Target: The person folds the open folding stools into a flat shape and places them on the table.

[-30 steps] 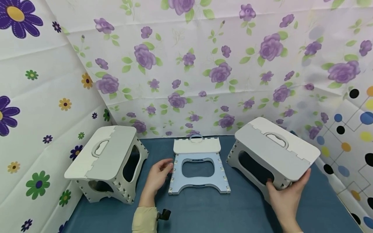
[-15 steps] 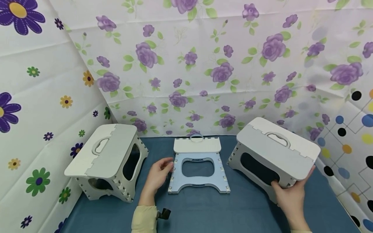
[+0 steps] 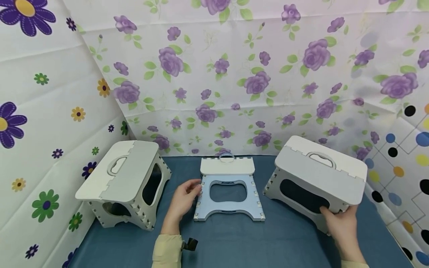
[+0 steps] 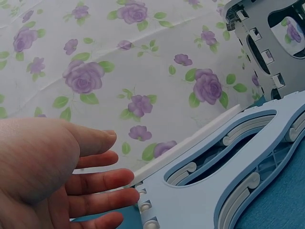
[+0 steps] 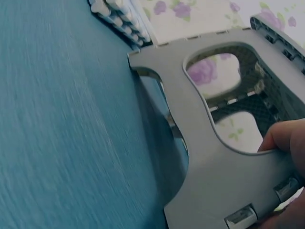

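Note:
An unfolded white and grey folding step stool [image 3: 318, 175] stands at the right, turned at an angle. My right hand [image 3: 343, 225] grips its near right corner, the thumb hooked into the side opening, as the right wrist view shows on the grey side panel [image 5: 200, 167]. In the middle a blue and white folding stool [image 3: 229, 206] lies folded flat. Beside its left edge is my left hand [image 3: 183, 197], fingers relaxed and fingertips right at that edge; the left wrist view has the same hand [image 4: 71, 176] with its fingers extended beside the blue frame [image 4: 209, 191].
Another unfolded white and grey stool [image 3: 122, 175] stands at the left. All three are on a blue tabletop [image 3: 234, 242]. Floral sheets [image 3: 214, 93] hang behind, with a flower-print sheet [image 3: 50, 149] on the left and a dotted one [image 3: 399, 178] on the right.
The right-hand stool has turned, its near right corner swinging slightly back as my right hand moves with it. My left hand stays beside the folded stool. The head view has shifted slightly.

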